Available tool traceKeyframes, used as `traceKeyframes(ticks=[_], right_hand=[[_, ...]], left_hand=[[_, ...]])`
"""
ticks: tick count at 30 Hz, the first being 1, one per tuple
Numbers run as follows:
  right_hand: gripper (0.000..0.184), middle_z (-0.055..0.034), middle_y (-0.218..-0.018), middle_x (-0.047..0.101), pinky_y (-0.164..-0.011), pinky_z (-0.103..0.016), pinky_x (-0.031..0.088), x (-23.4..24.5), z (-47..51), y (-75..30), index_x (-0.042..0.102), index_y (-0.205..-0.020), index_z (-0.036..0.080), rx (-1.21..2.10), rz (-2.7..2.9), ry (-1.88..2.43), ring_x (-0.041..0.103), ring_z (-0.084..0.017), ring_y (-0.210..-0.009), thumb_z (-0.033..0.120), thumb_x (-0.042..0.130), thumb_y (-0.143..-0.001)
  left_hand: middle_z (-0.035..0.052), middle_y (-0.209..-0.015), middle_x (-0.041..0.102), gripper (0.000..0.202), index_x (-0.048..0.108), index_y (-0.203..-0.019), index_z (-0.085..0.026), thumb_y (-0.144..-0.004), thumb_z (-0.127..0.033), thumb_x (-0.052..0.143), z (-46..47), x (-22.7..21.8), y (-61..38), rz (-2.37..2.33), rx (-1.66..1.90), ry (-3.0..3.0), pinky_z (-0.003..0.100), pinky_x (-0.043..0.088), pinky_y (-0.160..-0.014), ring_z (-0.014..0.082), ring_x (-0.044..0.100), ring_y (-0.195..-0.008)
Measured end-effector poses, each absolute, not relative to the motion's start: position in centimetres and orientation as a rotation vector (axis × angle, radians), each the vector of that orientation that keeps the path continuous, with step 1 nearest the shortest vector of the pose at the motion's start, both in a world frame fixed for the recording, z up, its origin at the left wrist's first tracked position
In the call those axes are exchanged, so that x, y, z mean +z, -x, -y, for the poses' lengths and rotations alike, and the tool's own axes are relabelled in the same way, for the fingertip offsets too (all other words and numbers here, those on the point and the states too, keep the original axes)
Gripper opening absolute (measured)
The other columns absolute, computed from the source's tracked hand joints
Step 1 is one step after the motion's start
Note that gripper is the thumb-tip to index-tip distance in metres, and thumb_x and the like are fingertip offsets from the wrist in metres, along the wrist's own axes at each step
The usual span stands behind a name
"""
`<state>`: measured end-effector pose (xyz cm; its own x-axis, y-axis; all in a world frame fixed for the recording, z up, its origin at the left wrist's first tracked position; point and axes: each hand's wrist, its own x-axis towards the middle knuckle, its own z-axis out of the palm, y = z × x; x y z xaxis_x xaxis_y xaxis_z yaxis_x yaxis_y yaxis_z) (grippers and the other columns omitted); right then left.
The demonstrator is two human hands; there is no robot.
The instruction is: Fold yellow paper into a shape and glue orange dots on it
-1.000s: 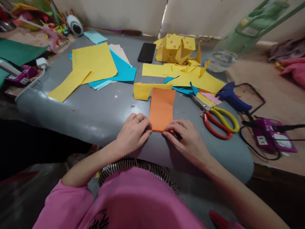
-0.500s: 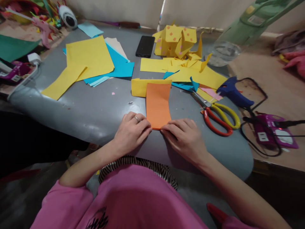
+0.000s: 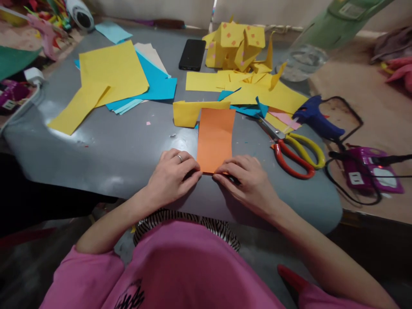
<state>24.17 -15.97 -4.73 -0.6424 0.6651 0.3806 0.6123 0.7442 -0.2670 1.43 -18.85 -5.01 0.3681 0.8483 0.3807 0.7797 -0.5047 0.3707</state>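
Note:
An orange paper strip [image 3: 215, 137] lies on the grey table [image 3: 128, 146], its near end folded. My left hand [image 3: 172, 176], with a ring on one finger, presses the strip's near left corner with curled fingers. My right hand [image 3: 244, 180] pinches the near right corner, fingertips flat on the fold. Both hands rest on the table close to its front edge.
Red and yellow scissors [image 3: 294, 154] lie right of the strip. A blue glue gun [image 3: 317, 118] and a purple device [image 3: 370, 171] with cables sit farther right. Yellow and blue sheets [image 3: 119, 77], a yellow folded paper shape [image 3: 236, 47] and a black phone [image 3: 192, 54] lie behind.
The hands stay on the strip's near end, with the right fingertips slid slightly left along the fold. The camera has tilted a little, shifting everything up in view.

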Motion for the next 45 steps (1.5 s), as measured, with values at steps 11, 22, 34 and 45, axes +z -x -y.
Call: traceKeyframes(ticks=[11, 22, 34, 45], right_hand=[[0.019, -0.0054, -0.088, 0.065, -0.076, -0.036, 0.037, -4.4, 16.1, -23.7, 0.062, -0.086, 0.02, 0.425, 2.442, 1.129, 0.056, -0.021, -0.084, 0.033, 0.054, -0.098], [0.02, -0.0062, -0.084, 0.058, -0.076, -0.037, 0.041, -4.5, 16.0, -23.3, 0.055, -0.079, 0.02, 0.491, 2.361, 1.239, 0.053, -0.022, -0.082, 0.032, 0.053, -0.096], [0.017, -0.0063, -0.085, 0.057, -0.077, -0.039, 0.041, -4.6, 16.0, -23.3, 0.052, -0.081, 0.022, 0.48, 2.382, 1.281, 0.052, -0.023, -0.083, 0.032, 0.053, -0.094], [0.016, -0.0058, -0.082, 0.057, -0.074, -0.038, 0.041, -4.7, 15.9, -23.3, 0.051, -0.081, 0.022, 0.461, 2.377, 1.259, 0.052, -0.022, -0.079, 0.031, 0.053, -0.094]], left_hand=[[0.0049, -0.092, 0.067, 0.014, 0.065, -0.079, -0.018, -0.09, -0.023, 0.059, 18.6, -4.8, -2.1, -1.605, 0.753, -2.238, 0.036, 0.043, -0.085, 0.0207, 0.056, -0.09], [0.0072, -0.098, 0.066, 0.013, 0.064, -0.078, -0.017, -0.088, -0.023, 0.059, 18.4, -4.7, -2.5, -1.67, 0.735, -2.199, 0.037, 0.045, -0.089, 0.0214, 0.054, -0.093], [0.0086, -0.106, 0.064, 0.014, 0.064, -0.102, -0.017, -0.092, -0.02, 0.054, 18.5, -4.9, -2.6, -1.645, 0.664, -2.313, 0.039, 0.042, -0.085, 0.024, 0.055, -0.098], [0.004, -0.115, 0.073, 0.031, 0.064, -0.126, -0.015, -0.098, -0.016, 0.052, 22.2, -6.1, -3.3, -1.565, 0.667, -2.993, 0.035, 0.039, -0.089, 0.0195, 0.056, -0.104]])
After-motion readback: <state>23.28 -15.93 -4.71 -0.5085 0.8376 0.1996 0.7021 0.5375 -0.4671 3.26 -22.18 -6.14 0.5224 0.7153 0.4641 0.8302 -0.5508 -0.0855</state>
